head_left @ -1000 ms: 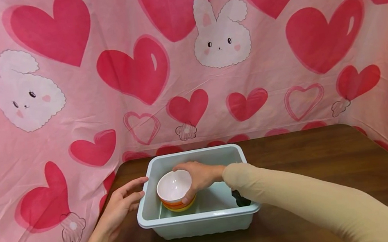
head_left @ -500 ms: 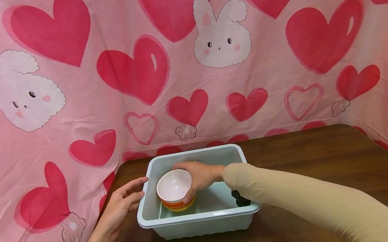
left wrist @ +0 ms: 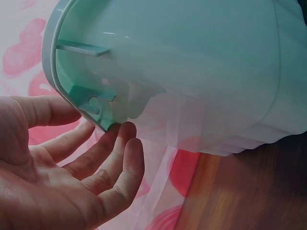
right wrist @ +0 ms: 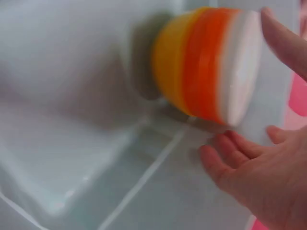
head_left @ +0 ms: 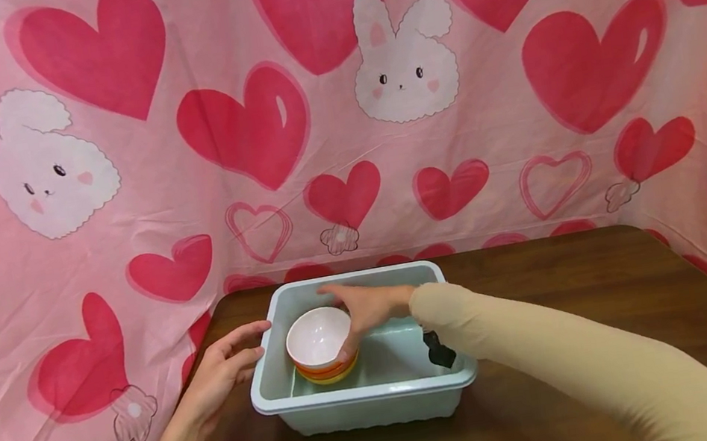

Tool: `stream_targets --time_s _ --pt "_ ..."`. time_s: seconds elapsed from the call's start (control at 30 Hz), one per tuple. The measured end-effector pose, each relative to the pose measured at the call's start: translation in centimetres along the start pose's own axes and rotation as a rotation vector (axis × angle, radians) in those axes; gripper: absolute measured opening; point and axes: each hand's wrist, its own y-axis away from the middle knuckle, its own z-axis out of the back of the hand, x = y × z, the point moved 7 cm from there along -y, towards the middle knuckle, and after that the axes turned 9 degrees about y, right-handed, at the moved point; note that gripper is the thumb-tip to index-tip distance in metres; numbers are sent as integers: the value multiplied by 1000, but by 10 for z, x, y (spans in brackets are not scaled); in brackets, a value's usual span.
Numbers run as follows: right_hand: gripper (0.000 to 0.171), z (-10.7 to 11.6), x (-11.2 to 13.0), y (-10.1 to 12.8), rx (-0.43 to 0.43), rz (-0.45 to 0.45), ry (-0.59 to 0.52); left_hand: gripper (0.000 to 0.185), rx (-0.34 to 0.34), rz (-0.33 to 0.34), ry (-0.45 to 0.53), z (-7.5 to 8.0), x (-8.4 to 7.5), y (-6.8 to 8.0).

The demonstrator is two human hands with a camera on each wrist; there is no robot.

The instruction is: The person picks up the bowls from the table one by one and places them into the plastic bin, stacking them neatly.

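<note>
A stack of bowls [head_left: 317,340], white on top of orange and yellow, sits in the left half of a pale green plastic tub [head_left: 364,394]. My right hand [head_left: 366,308] is inside the tub just behind and right of the stack, fingers straightened. In the right wrist view the bowls [right wrist: 211,67] stand apart from my open right hand [right wrist: 259,177]. My left hand [head_left: 225,366] lies open beside the tub's left wall. In the left wrist view the fingertips of my left hand [left wrist: 72,167] touch the underside of the tub's rim [left wrist: 76,86].
The tub stands on a dark brown wooden table [head_left: 574,295], near its back left corner. A pink cloth with hearts and rabbits [head_left: 403,93] hangs behind and along both sides. The table's right half is bare wood.
My right hand has let go of the bowl stack and drawn back slightly, fingers straightening. The bowls stay in the tub. My left hand has not moved.
</note>
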Motion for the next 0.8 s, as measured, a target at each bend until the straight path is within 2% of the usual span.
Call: stream_targets --time_s 0.13,0.23,0.4,0.5,0.63,0.73,0.8 --pt "105 19 11 16 28 -65 -9 50 14 -5 -15 0 -1 -2" --pt "89 33 20 32 29 -86 30 49 27 -16 -22 -1 -3 -3" --pt "67 52 42 71 -16 -36 125 49 46 -21 -33 -3 -6 -3" --pt "57 60 51 99 -105 4 187 49 49 -26 -54 -3 -8 -3" --pt "42 61 52 134 -288 42 246 48 46 -57 -106 -1 -14 0" --pt "32 56 48 158 -403 66 250 49 26 -88 -195 0 -21 5" --pt "28 50 42 174 -445 65 240 48 2 -129 -296 0 -27 10"
